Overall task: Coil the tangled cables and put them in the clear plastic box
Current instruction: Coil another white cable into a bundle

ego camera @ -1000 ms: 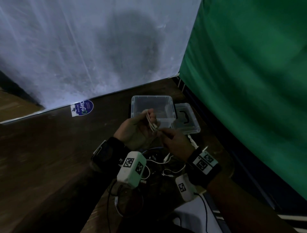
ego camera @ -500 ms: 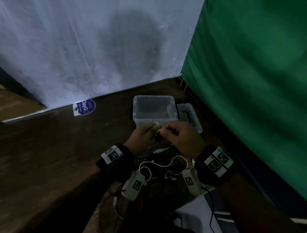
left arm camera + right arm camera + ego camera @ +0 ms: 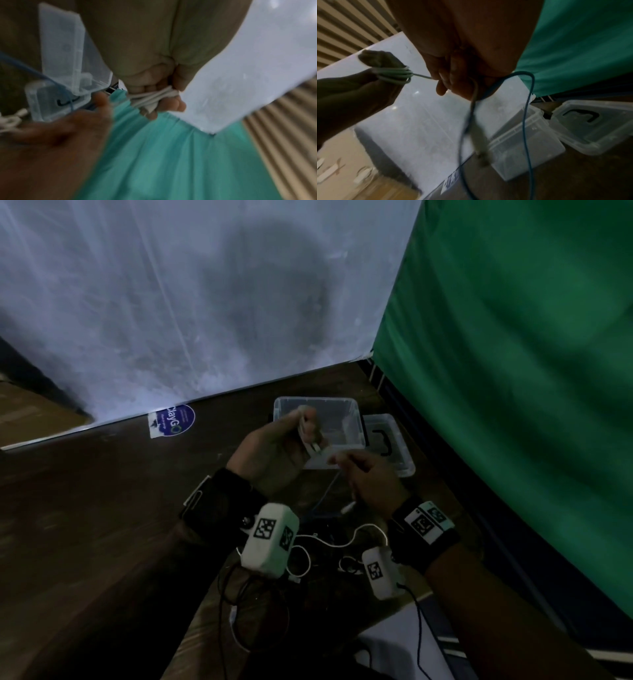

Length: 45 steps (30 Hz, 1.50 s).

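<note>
My left hand is raised in front of the clear plastic box and holds a small coil of white cable wound round its fingers. My right hand pinches the free tail of the same white cable just right of the coil. The tail's plug end hangs below the right hand. A thin blue cable is looped over my right hand and drops to the table. More tangled white and dark cables lie on the table under my wrists.
The box's clear lid with a black handle lies right of the box. A white sheet hangs behind the dark wooden table, and a green cloth along its right side. A blue sticker lies by the far edge.
My left hand has risen and turned palm-up in front of the box with the coil. My right hand has moved away to the right and lower, drawing the cable tail out.
</note>
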{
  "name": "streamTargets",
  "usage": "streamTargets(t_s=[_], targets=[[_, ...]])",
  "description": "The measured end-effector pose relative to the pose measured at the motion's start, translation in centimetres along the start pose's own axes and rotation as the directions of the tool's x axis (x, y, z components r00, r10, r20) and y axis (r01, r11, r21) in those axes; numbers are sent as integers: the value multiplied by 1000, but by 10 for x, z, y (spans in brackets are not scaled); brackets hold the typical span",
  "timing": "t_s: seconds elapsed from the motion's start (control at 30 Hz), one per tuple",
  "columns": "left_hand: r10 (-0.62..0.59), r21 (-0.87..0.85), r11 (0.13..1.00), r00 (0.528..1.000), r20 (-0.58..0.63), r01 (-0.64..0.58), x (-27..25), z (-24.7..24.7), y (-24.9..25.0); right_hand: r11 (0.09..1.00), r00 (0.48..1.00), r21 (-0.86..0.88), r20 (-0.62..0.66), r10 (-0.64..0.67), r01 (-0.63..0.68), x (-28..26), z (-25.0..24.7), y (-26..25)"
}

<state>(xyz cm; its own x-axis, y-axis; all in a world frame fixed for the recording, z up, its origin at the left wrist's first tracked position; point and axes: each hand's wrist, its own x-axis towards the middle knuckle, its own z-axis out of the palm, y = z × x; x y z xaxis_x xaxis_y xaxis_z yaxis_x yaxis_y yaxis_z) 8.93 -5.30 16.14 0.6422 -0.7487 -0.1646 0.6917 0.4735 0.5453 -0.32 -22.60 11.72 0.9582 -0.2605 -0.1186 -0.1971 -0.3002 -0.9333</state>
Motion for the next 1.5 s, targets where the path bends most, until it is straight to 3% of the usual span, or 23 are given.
streamTargets(t_s=[0.1,0.23,0.3,0.37,0.4,0.43,0.53,0.63,0.7,0.77,0.87,0.93,1.03,1.17,1.27,1.5], targets=[[133,-56,989,985,-111,-140,8,-15,13,999,994,-39,104,28,-24,-13,14,6],[245,221,955,943,-224,-196,13,-35,11,985,977,-121,187,-98,122,-25,22,5],[305,547,823,932,-196,-154,10,-42,-3,947,960,-241,233,-155,211,-26,18,-3],[324,828,550,941,-93,-107,4,-39,-19,916,946,-298,261,-195,271,-23,10,-14],[293,886,454,955,-47,-96,0,-34,-25,901,938,-312,264,-223,302,-21,5,-19],[242,903,421,970,-19,-87,-2,-30,-30,884,933,-330,254,-256,332,-18,0,-22],[58,914,404,998,18,-40,-9,-22,-37,872,931,-329,180,-318,362,-11,-18,-29],[-84,940,341,996,34,-3,-15,-21,-39,917,952,-257,99,-288,304,-8,-32,-29],[-110,918,395,994,18,28,-16,-20,-40,943,965,-206,73,-250,260,-5,-34,-24],[-80,822,561,995,-60,95,-17,-14,-39,977,984,-126,56,-166,172,-4,-32,-20],[-112,454,878,987,-114,152,-16,-12,-38,984,991,173,133,29,-52,-11,-20,-18],[-129,263,955,990,-55,139,-15,-10,-36,918,971,360,223,91,-169,-19,-9,-16],[-166,162,974,986,34,158,-17,-5,-33,832,951,504,296,85,-232,-26,1,-12],[-158,175,973,987,26,151,-18,-7,-30,871,966,454,245,80,-187,-24,1,-14],[-139,259,957,990,4,133,-15,-9,-23,932,986,361,167,-17,-45,-20,3,-17],[-26,517,855,1000,-7,26,-16,5,-9,944,990,306,23,-140,127,-14,8,-16]])
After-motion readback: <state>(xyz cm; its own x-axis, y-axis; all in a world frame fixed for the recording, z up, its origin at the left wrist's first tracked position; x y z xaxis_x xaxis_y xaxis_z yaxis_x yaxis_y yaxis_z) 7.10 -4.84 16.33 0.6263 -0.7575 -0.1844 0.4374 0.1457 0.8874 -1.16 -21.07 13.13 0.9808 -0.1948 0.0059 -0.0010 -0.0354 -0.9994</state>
